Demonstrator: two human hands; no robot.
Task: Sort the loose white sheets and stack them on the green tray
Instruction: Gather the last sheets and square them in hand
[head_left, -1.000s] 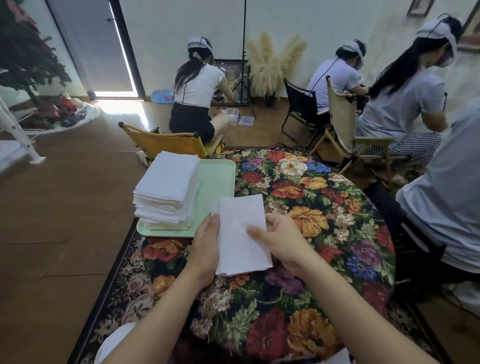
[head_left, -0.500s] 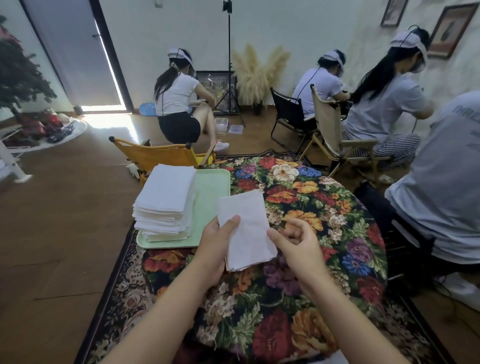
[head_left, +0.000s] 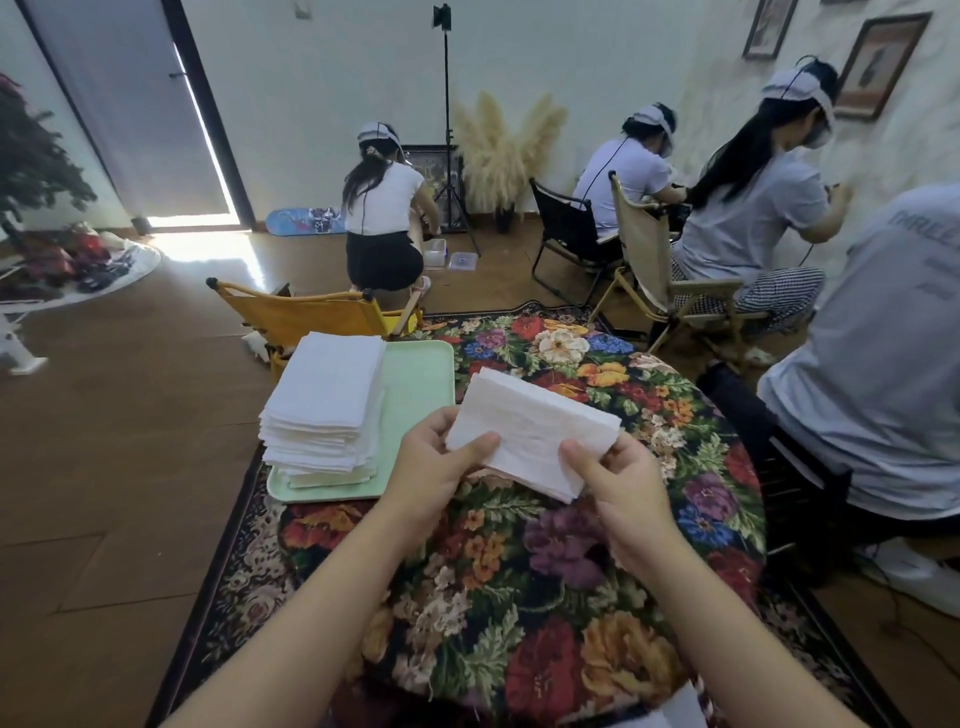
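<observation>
A small bundle of white sheets (head_left: 530, 431) is held above the flowered tablecloth, lying crosswise. My left hand (head_left: 441, 462) pinches its left edge with thumb on top. My right hand (head_left: 618, 483) pinches its lower right corner. The pale green tray (head_left: 426, 384) sits on the table's left side. A tall stack of white sheets (head_left: 327, 405) fills the tray's left half; the tray's right half is bare.
The round table with flowered cloth (head_left: 545, 571) stands on a patterned rug. A yellow folding chair (head_left: 311, 317) is just behind the tray. A person in a grey shirt (head_left: 872, 389) sits close at the right. Other people sit further back.
The bundle has turned from upright to lying crosswise. My right hand, which was off the sheets half a second ago, now pinches the right corner.
</observation>
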